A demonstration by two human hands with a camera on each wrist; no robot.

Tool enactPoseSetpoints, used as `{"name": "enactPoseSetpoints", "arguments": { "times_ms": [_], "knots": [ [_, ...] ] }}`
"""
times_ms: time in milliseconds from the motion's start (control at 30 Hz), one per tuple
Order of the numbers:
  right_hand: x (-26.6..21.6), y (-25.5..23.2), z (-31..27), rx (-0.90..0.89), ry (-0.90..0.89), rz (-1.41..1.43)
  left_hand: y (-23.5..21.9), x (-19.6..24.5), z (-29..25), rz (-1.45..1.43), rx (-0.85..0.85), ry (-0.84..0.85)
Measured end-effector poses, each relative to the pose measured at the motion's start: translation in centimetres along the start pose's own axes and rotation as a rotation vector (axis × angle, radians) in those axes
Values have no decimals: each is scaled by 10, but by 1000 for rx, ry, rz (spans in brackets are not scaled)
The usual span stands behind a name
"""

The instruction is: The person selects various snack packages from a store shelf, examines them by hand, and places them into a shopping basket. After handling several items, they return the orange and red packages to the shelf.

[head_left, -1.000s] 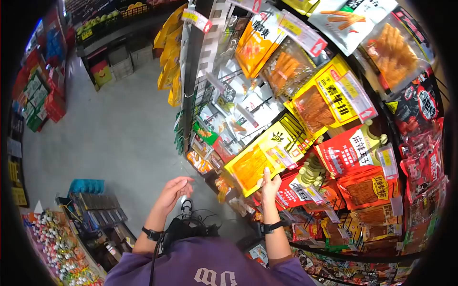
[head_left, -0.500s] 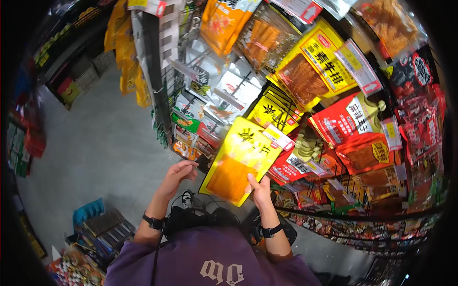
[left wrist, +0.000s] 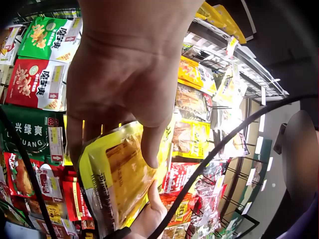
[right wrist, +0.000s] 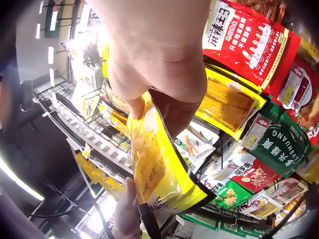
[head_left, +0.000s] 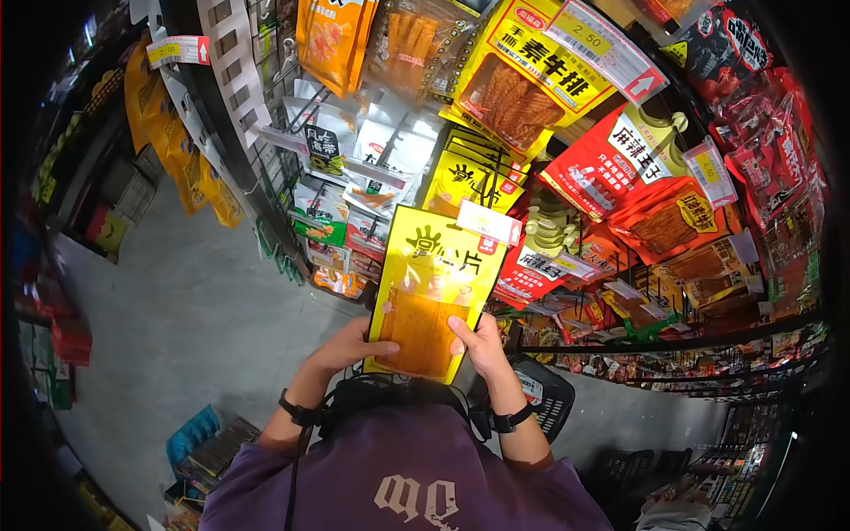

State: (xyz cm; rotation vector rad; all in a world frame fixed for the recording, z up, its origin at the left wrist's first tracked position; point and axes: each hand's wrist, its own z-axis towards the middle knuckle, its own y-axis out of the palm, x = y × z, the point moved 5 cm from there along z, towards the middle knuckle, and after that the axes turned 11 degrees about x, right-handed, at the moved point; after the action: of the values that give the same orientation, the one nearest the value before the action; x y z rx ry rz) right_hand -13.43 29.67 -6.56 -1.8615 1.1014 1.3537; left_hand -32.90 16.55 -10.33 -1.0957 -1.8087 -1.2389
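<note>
A yellow snack packet with a clear window onto flat orange-brown slices is held upright in front of the body. My left hand grips its lower left edge, thumb across the front. On the lower right edge, my right hand pinches it with the thumb in front and fingers behind. In the left wrist view the left hand curls over the packet, its fingers partly hidden behind it. The right wrist view has the right hand above the same packet.
Matching yellow packets hang on the rack behind. Around them are a larger yellow packet, red packets and white packets, with price tags jutting out. A black basket is low at the right.
The yellow packet has come away from the rack toward the body and turned upright. My left hand, earlier free beside it, has taken hold of its left edge; the right hand kept its grip.
</note>
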Motion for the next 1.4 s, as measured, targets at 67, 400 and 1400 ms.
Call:
{"name": "enactPoseSetpoints", "arguments": {
  "times_ms": [67, 400, 1400],
  "knots": [
    [-9, 7, -4, -16, -8, 19, -3, 2, -2, 46, 33, 23],
    [-28, 51, -8, -343, -129, -195, -15, 26, -32, -67, 264, 154],
    [-107, 68, -97, -49, -1223, -689, 56, 30, -87, 34, 451, 364]
  ]
}}
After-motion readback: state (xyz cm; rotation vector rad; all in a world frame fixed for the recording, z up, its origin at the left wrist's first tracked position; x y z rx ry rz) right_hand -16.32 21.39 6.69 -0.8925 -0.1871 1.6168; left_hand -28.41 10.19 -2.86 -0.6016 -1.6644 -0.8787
